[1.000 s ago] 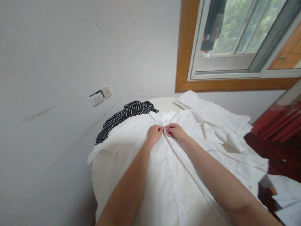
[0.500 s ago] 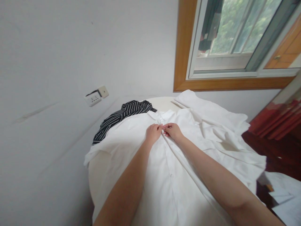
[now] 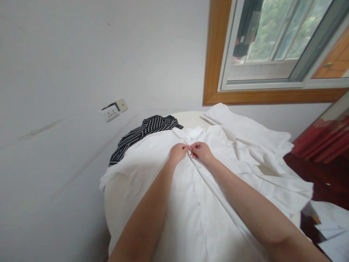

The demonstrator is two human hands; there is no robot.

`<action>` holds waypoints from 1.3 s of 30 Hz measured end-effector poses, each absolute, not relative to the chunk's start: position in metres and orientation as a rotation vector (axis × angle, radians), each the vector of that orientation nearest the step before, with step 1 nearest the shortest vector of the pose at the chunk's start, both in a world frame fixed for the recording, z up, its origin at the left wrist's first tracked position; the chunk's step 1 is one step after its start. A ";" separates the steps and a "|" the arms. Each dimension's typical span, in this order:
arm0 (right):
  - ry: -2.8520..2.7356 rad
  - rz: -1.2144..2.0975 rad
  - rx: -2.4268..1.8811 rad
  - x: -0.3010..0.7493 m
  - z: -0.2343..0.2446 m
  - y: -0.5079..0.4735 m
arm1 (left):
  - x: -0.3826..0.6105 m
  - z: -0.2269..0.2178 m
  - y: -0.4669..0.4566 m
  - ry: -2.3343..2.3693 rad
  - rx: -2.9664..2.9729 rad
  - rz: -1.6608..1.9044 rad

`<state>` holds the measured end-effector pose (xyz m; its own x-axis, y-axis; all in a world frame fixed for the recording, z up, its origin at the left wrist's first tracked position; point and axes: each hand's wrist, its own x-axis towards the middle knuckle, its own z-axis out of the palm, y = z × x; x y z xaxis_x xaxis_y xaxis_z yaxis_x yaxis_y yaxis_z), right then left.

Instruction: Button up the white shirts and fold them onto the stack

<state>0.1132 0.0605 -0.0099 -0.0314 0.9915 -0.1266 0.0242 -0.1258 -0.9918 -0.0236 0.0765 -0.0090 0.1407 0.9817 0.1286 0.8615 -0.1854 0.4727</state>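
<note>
A white button-up shirt [image 3: 182, 203] lies spread on a round pale table [image 3: 188, 118], its collar toward the wall and its front placket running down toward me. Just below the collar, my left hand [image 3: 179, 152] pinches one front edge of the shirt. My right hand [image 3: 201, 152] pinches the placket right beside it, and the fingertips of both hands meet. Whatever small part of the shirt sits between the fingertips is hidden. Lower on the placket, a button [image 3: 200, 204] shows.
Black-and-white striped cloth [image 3: 147, 131] lies at the table's left back. More white cloth [image 3: 248, 127] is folded at the right back. A wall with a socket [image 3: 110, 113] stands at left, a wood-framed window [image 3: 245, 97] behind. Red curtain [image 3: 321, 142] hangs at right, with papers [image 3: 334, 225] below.
Both hands keep their pinch at the same spot below the collar, with hardly any finger movement. The whole view has shifted slightly.
</note>
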 end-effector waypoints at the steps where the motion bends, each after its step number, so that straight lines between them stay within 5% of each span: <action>1: -1.189 1.319 -1.301 0.113 -0.011 0.061 | -0.024 -0.008 0.077 1.793 2.108 0.587; 22: -1.644 0.988 -1.362 0.122 -0.015 0.062 | -0.024 -0.010 0.081 1.792 2.061 0.559; 31: -1.622 1.097 -1.358 0.125 -0.018 0.064 | -0.027 -0.018 0.080 1.742 2.165 0.674; 39: -1.808 0.656 -1.411 0.123 -0.019 0.063 | -0.028 -0.023 0.079 1.709 2.223 0.749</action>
<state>0.1234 0.0625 -0.0193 -0.1230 0.9633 0.2387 0.5858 0.2646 -0.7660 -0.0284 0.0792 -0.0231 0.1851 0.9503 0.2505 0.8282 -0.2880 0.4808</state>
